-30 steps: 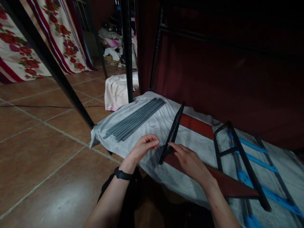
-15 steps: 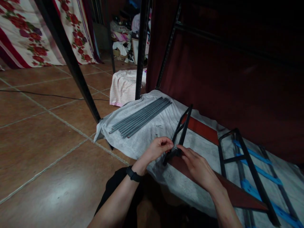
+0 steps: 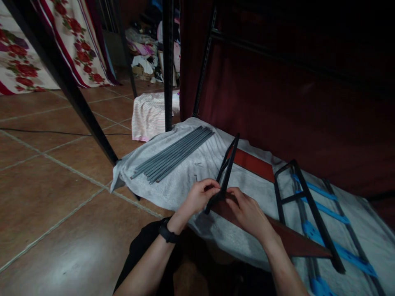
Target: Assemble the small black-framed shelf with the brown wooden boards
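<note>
Frame (image 3: 230,166) aslant, far end rightward

Around me the room is dim, and brown floor tiles (image 3: 83,213) with pale joints spread from seven o'clock round to ten. A whitish gleam (image 3: 64,263) lies on them at my eight o'clock, and a thin black cable (image 3: 68,132) crosses them at nine. At ten I see a pale curtain (image 3: 80,49) with red flowers, and nearer me a striped cloth (image 3: 151,115) draped low. A jumbled heap (image 3: 142,63) of fabrics sits at eleven, beside a dark upright post (image 3: 168,61). Dark red cloth (image 3: 293,107) hangs across my two o'clock, with a black crossbar (image 3: 243,46) before it at one.
</note>
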Tool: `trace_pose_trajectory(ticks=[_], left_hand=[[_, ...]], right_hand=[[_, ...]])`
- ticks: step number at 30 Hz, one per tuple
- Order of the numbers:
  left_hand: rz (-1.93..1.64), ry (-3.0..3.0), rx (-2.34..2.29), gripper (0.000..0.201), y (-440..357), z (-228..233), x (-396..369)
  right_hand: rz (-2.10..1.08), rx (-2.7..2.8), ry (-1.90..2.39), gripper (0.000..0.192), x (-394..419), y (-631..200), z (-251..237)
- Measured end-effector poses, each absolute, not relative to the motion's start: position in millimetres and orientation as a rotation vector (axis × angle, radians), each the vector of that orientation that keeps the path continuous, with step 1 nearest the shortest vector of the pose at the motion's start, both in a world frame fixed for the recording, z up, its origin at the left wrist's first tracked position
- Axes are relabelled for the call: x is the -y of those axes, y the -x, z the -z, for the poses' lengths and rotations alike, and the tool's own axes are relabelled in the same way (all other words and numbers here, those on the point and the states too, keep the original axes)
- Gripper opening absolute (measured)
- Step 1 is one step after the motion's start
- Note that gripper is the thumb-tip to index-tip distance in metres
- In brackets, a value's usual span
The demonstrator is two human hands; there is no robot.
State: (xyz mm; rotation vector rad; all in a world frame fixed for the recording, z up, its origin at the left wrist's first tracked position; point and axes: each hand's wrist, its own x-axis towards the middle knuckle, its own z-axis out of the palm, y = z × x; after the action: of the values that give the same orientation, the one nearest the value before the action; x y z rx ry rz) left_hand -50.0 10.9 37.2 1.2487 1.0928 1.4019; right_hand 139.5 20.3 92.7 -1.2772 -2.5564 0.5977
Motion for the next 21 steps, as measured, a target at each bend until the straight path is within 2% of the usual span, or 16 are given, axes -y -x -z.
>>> trace_pose_trajectory(ticks=[5, 21], left_hand=[[-1.368, -1.084, -0.979, 0.021, 51.3, -38.1, -13.3], [-1.441, -1.098, -1.155, 0.021, 47.1, -35.4, -9.3]], right_hand=[[-0.638, 2.514, 1.214, 0.024, -22.1, -138.8, -95.7], [-0.563, 2.535, 1.251, 0.022, -18.3, -136.7, -101.9]])
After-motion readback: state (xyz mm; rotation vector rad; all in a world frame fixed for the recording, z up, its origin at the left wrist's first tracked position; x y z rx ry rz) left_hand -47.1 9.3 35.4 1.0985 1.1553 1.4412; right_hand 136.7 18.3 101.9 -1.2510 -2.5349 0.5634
